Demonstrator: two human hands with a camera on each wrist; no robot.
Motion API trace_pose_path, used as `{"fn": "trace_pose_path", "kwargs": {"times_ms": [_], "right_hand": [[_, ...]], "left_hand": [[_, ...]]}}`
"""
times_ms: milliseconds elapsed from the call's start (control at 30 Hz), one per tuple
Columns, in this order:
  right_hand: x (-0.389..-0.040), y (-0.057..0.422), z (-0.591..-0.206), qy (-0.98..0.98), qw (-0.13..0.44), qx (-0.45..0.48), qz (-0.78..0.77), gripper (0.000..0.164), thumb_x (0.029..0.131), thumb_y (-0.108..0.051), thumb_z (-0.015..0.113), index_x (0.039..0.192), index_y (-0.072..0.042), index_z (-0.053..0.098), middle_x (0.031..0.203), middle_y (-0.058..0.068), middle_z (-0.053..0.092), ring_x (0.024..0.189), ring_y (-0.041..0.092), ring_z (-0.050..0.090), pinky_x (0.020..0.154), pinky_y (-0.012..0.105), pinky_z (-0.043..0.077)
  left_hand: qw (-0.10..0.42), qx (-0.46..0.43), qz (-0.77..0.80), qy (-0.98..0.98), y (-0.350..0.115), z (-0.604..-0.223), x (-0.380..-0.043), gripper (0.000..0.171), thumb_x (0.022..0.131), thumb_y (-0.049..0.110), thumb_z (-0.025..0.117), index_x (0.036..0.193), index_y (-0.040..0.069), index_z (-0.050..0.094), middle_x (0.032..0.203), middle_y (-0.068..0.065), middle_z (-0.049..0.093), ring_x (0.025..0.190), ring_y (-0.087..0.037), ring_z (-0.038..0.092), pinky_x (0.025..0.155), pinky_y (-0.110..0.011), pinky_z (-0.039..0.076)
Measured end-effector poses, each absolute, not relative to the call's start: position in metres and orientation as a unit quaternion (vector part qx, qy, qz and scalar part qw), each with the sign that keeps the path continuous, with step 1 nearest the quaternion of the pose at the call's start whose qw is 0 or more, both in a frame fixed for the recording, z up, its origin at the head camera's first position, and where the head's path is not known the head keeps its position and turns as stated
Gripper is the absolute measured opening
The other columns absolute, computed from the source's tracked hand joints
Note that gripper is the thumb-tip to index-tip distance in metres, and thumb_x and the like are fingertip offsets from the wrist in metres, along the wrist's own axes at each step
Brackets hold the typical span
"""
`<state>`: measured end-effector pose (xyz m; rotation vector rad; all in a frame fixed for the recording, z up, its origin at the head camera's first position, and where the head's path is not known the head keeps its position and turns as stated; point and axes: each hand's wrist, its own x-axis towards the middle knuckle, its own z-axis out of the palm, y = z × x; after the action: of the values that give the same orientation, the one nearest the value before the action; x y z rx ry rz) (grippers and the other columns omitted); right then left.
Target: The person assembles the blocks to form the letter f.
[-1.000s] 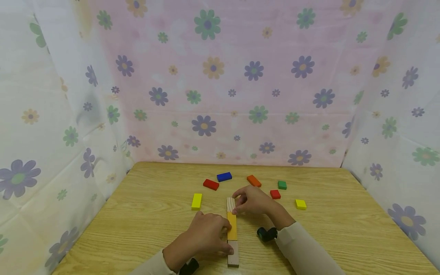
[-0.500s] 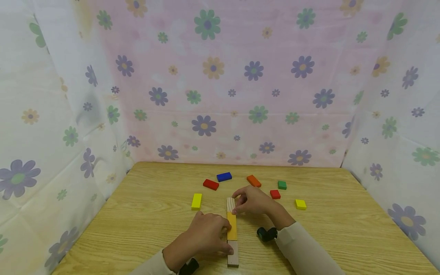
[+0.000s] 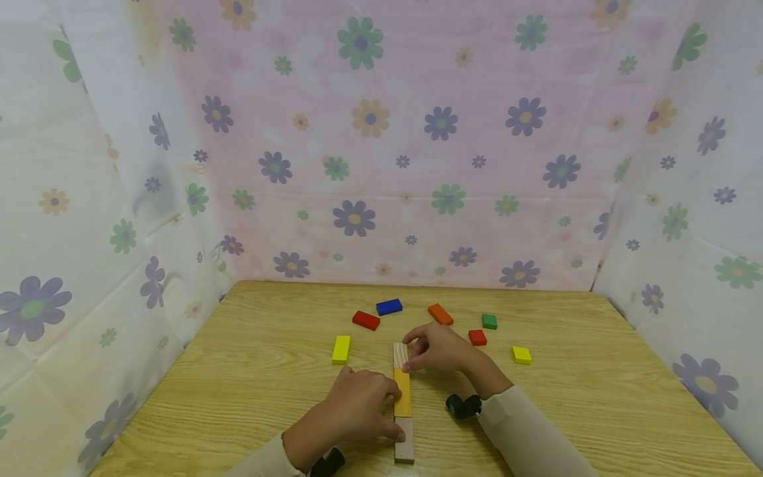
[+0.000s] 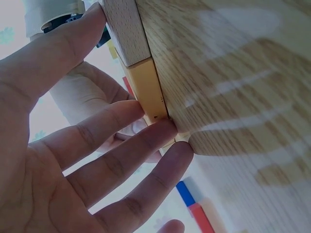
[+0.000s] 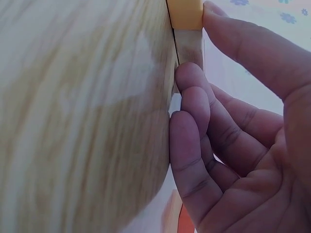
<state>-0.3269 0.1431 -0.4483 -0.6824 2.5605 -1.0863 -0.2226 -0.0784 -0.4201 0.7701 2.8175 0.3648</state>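
In the head view a straight row of blocks runs away from me: a pale greyish wooden block (image 3: 404,450) nearest, an orange-yellow block (image 3: 403,403) in the middle, a striped light wooden block (image 3: 400,354) farthest. My left hand (image 3: 357,405) lies along the row's left side. Its thumb touches the near block, and its long, nearly straight fingers (image 4: 116,165) meet the orange-yellow block's side. My right hand (image 3: 441,348) holds the far block, index finger at its far end and thumb by the joint with the orange-yellow block. Its other fingers (image 5: 187,141) are curled.
Behind the row lie a yellow block (image 3: 341,350), a red block (image 3: 366,320), a blue block (image 3: 389,307) and an orange block (image 3: 440,314). At right are smaller green (image 3: 489,321), red (image 3: 477,337) and yellow (image 3: 521,355) blocks. Flowered curtains (image 3: 411,146) surround the wooden table (image 3: 250,358).
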Motion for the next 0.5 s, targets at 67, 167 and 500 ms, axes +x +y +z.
{"fn": "trace_pose_path", "kwargs": {"times_ms": [67,167,500], "right_hand": [[-0.3271,0.1432,-0.4487,0.884,0.139,-0.237,-0.378,0.051,0.082,-0.032,0.09,0.124,-0.011,0.071,0.082,-0.003,0.072,0.072,0.016,0.064,0.067,0.032,0.055],[-0.3271,0.1433,-0.4488,0.883,0.142,-0.234,-0.382,0.051,0.081,-0.032,0.09,0.124,-0.011,0.071,0.083,-0.002,0.071,0.072,0.017,0.064,0.067,0.032,0.056],[-0.326,0.1432,-0.4478,0.879,0.146,-0.231,-0.39,0.052,0.082,-0.031,0.09,0.124,-0.009,0.07,0.084,-0.001,0.072,0.073,0.017,0.064,0.067,0.032,0.056]], "left_hand": [[0.1,0.26,0.123,0.952,-0.0782,-0.4201,-0.2227,0.054,0.07,0.063,0.088,0.113,0.031,0.078,0.114,0.018,0.073,0.108,-0.009,0.066,0.085,-0.046,0.041],[0.101,0.26,0.125,0.952,-0.0783,-0.4207,-0.223,0.054,0.07,0.063,0.089,0.113,0.031,0.078,0.114,0.018,0.074,0.107,-0.009,0.066,0.085,-0.045,0.041],[0.097,0.265,0.131,0.95,-0.0788,-0.4212,-0.2233,0.055,0.07,0.062,0.089,0.113,0.03,0.078,0.114,0.017,0.074,0.106,-0.009,0.066,0.083,-0.044,0.04]]}}
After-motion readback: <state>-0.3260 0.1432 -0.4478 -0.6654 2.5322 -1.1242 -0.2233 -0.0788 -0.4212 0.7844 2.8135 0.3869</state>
